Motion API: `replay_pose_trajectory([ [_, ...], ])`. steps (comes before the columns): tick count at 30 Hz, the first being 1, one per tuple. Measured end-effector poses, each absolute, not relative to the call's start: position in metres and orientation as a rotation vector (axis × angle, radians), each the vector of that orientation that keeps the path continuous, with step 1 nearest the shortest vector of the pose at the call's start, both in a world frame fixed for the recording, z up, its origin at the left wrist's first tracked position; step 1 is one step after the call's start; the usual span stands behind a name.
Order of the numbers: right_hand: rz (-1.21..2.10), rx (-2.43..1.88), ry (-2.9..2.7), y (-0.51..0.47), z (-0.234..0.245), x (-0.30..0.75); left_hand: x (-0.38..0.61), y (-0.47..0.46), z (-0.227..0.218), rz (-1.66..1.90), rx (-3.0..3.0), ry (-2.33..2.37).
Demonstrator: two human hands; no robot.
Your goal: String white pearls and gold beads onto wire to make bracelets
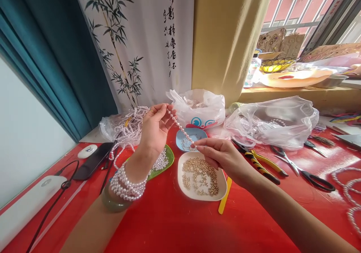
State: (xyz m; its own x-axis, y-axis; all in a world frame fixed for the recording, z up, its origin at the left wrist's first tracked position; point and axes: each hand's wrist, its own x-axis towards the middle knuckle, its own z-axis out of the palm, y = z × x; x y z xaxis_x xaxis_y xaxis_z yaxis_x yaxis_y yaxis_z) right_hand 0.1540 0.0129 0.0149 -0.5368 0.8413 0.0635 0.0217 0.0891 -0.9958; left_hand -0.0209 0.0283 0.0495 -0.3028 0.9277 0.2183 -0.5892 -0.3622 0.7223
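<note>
A strand of pearly beads [180,127] is stretched slantwise between my two hands. Its upper end is pinched in my left hand [158,127], and its lower end sits between the fingertips of my right hand [216,153]. Pearl strands [128,183] are wound round my left wrist above a green bangle [114,203]. Below my right hand stands a white dish [182,181] of gold beads [200,174]. Behind it is a blue dish [194,134] with small silvery pieces. A green dish [170,157] of white beads is partly hidden by my left wrist.
Piled pearl strands [132,127] lie at the left back. Plastic bags [197,110] stand behind the dishes. To the right are yellow-black pliers [259,162], scissors [304,172] and more bead strands [349,193]. A yellow stick [225,196] lies beside the white dish; a power strip [36,204] is at left.
</note>
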Motion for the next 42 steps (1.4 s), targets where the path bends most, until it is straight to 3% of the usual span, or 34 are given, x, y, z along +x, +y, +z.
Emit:
replay_pose_trajectory([
  [42, 1.679, -0.816, -1.263, 0.017, 0.015, 0.150, -0.004, 0.009, 0.058, 1.835, 0.631, 0.737],
])
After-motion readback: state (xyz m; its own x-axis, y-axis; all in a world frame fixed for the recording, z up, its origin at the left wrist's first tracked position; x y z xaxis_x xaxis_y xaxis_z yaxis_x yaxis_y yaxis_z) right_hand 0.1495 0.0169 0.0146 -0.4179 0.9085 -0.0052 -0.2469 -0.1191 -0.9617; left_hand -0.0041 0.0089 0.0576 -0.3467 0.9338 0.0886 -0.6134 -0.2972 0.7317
